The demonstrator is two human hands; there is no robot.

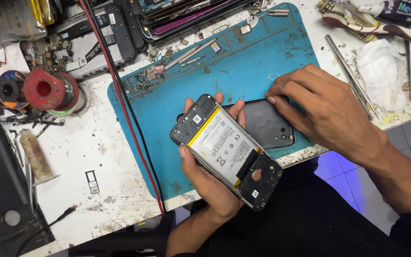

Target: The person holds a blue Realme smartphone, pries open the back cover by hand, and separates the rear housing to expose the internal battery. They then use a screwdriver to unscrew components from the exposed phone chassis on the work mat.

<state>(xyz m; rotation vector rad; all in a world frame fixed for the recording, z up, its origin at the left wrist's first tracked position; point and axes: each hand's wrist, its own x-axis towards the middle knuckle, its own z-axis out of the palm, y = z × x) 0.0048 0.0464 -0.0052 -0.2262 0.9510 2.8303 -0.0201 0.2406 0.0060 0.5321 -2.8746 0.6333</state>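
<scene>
Opened phone in my left hand, back cover under the right.

My left hand (210, 178) fingers clamp the opened phone (227, 150) above the blue mat (243, 66); right hand (322, 112) fingertips press together on the dark back cover (265, 126). I judge the cover is just off; next needs careful lifting aside.
</scene>
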